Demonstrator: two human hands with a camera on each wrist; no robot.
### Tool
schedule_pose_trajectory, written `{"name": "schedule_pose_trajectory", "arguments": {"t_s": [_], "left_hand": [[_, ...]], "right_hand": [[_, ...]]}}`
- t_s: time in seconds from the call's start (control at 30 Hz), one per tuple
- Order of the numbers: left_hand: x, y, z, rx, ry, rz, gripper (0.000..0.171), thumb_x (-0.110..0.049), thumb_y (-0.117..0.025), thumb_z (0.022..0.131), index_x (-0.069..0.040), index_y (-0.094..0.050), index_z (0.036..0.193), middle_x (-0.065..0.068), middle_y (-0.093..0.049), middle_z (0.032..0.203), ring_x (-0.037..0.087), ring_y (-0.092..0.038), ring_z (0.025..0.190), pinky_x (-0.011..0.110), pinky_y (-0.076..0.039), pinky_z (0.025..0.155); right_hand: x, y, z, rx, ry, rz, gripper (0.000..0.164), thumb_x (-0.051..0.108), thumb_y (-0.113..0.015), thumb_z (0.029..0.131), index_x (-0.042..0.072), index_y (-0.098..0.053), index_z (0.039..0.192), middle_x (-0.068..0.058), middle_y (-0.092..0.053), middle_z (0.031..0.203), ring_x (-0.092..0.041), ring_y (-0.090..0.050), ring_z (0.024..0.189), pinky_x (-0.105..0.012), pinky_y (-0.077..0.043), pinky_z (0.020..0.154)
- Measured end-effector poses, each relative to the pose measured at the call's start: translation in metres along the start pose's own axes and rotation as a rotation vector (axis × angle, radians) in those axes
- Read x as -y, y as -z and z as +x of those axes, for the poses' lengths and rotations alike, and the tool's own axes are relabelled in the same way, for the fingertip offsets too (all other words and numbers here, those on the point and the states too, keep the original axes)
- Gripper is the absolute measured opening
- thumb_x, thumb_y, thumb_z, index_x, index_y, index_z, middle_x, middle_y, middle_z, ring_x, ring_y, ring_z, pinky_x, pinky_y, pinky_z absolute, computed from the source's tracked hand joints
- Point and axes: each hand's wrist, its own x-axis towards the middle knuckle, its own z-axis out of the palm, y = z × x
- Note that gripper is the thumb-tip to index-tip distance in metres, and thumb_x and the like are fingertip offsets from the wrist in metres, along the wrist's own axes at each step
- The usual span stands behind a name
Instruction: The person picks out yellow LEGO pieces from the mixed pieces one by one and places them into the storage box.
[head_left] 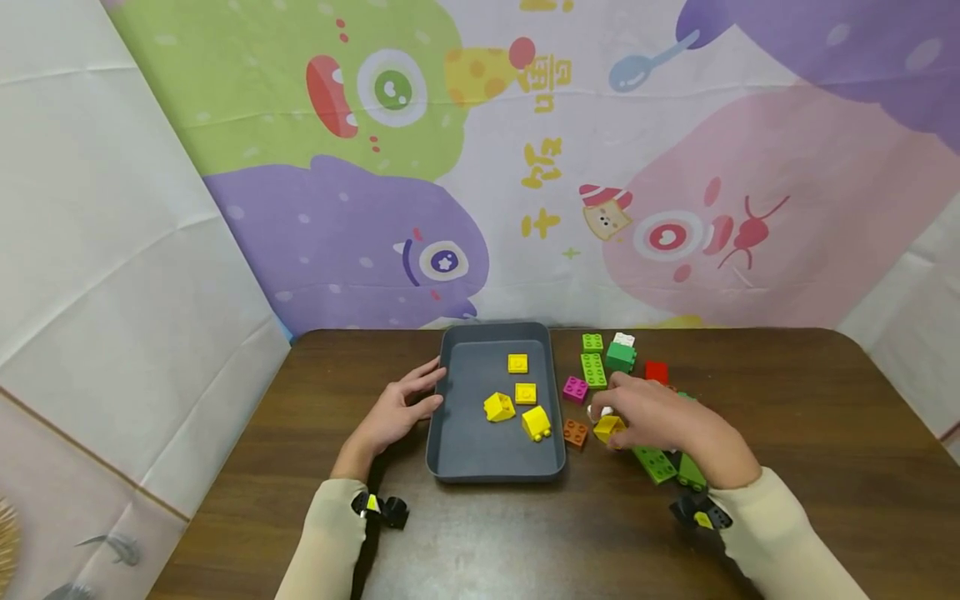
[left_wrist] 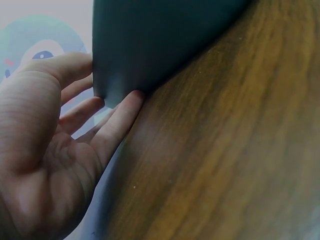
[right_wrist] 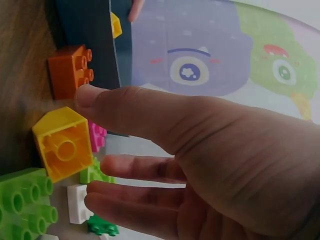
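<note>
A grey tray [head_left: 480,467] stands on the table with several yellow bricks [head_left: 537,423] inside. Against its left wall rest the fingers of my left hand [head_left: 397,412], loosely extended; the left wrist view has them touching the tray's dark side [left_wrist: 145,45]. My right hand [head_left: 652,410] reaches over the loose bricks right of the tray. Just beyond its fingers lies a yellow sloped brick [right_wrist: 65,145], its hollow underside showing. Thumb and fingers are spread apart, with no brick visibly pinched between them. An orange brick [right_wrist: 67,72] sits near the thumb tip.
Around the right hand lie a magenta brick [head_left: 575,389], light green bricks [head_left: 593,370], a dark green brick [head_left: 621,357], a white brick [head_left: 624,339] and a red brick [head_left: 656,372]. Part of the pile is hidden beneath that hand. A printed cloth [head_left: 525,275] hangs behind the table.
</note>
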Motion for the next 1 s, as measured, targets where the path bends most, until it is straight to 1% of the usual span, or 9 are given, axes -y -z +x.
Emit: {"name": "schedule_pose_trajectory", "arguments": {"t_s": [0.2, 0.47, 0.5, 0.53, 0.67, 0.73, 0.77, 0.87, 1.0], "left_hand": [[-0.001, 0.0, -0.001, 0.004, -0.001, 0.001, 0.054, -0.009, -0.062, 0.099, 0.003, -0.044, 0.148, 0.018, -0.024, 0.166, 0.043, -0.039, 0.141, 0.046, -0.058, 0.093], [-0.002, -0.001, 0.0, -0.005, 0.0, -0.002, 0.054, -0.008, -0.062, 0.098, 0.004, -0.044, 0.148, 0.018, -0.026, 0.166, 0.042, -0.041, 0.14, 0.047, -0.057, 0.093], [0.001, -0.001, 0.0, -0.007, -0.006, -0.002, 0.054, -0.009, -0.063, 0.098, 0.003, -0.044, 0.148, 0.017, -0.026, 0.166, 0.041, -0.041, 0.14, 0.046, -0.058, 0.092], [0.002, -0.001, 0.0, -0.007, -0.005, -0.003, 0.054, -0.009, -0.063, 0.098, 0.003, -0.044, 0.148, 0.017, -0.026, 0.166, 0.041, -0.041, 0.14, 0.047, -0.057, 0.093], [0.019, 0.001, 0.005, -0.014, -0.012, 0.014, 0.055, -0.015, -0.064, 0.098, -0.001, -0.046, 0.149, 0.012, -0.027, 0.166, 0.038, -0.043, 0.14, 0.044, -0.058, 0.092], [0.023, 0.001, 0.007, -0.016, -0.006, 0.018, 0.054, -0.013, -0.063, 0.099, -0.001, -0.046, 0.149, 0.012, -0.027, 0.166, 0.039, -0.042, 0.14, 0.047, -0.058, 0.092], [0.027, 0.002, 0.008, -0.016, -0.008, 0.021, 0.054, -0.013, -0.063, 0.099, -0.001, -0.046, 0.149, 0.012, -0.027, 0.166, 0.039, -0.042, 0.14, 0.046, -0.058, 0.092], [0.027, 0.002, 0.009, -0.014, -0.002, 0.019, 0.054, -0.009, -0.062, 0.099, 0.001, -0.044, 0.149, 0.015, -0.025, 0.167, 0.04, -0.04, 0.141, 0.048, -0.058, 0.092], [0.028, 0.002, 0.009, -0.013, -0.006, 0.016, 0.055, -0.012, -0.062, 0.099, -0.002, -0.044, 0.15, 0.012, -0.024, 0.167, 0.039, -0.041, 0.141, 0.047, -0.058, 0.092]], "right_hand": [[-0.001, -0.005, 0.003, 0.028, 0.002, -0.004, 0.031, 0.024, -0.087, 0.077, 0.021, -0.075, 0.106, -0.007, -0.059, 0.101, -0.02, -0.055, 0.08, -0.036, -0.056, 0.071], [-0.003, -0.012, 0.007, 0.034, 0.042, -0.007, 0.028, 0.022, -0.087, 0.076, 0.018, -0.075, 0.101, -0.011, -0.062, 0.108, -0.022, -0.055, 0.085, -0.04, -0.055, 0.074], [-0.003, -0.013, 0.007, 0.035, 0.043, -0.008, 0.028, 0.022, -0.088, 0.075, 0.018, -0.075, 0.1, -0.012, -0.061, 0.108, -0.023, -0.055, 0.085, -0.04, -0.055, 0.074], [-0.003, -0.014, 0.008, 0.035, 0.041, -0.009, 0.028, 0.022, -0.088, 0.075, 0.018, -0.075, 0.1, -0.012, -0.061, 0.108, -0.023, -0.055, 0.084, -0.04, -0.056, 0.074], [-0.002, -0.016, 0.009, 0.044, 0.033, -0.009, 0.028, 0.021, -0.088, 0.075, 0.018, -0.075, 0.1, -0.01, -0.059, 0.108, -0.022, -0.056, 0.082, -0.039, -0.057, 0.073], [-0.001, -0.017, 0.01, 0.05, 0.025, -0.006, 0.028, 0.021, -0.088, 0.075, 0.018, -0.075, 0.1, -0.01, -0.058, 0.107, -0.022, -0.056, 0.081, -0.039, -0.057, 0.073], [0.0, -0.017, 0.01, 0.052, 0.021, -0.005, 0.028, 0.02, -0.088, 0.075, 0.018, -0.075, 0.1, -0.01, -0.058, 0.107, -0.022, -0.056, 0.081, -0.039, -0.057, 0.073], [0.001, -0.018, 0.01, 0.058, 0.009, -0.005, 0.028, 0.02, -0.088, 0.075, 0.018, -0.075, 0.101, -0.009, -0.057, 0.106, -0.022, -0.056, 0.08, -0.038, -0.057, 0.073], [0.002, -0.018, 0.011, 0.062, 0.0, -0.01, 0.029, 0.018, -0.087, 0.076, 0.018, -0.076, 0.102, -0.009, -0.056, 0.105, -0.022, -0.056, 0.079, -0.038, -0.057, 0.073]]}}
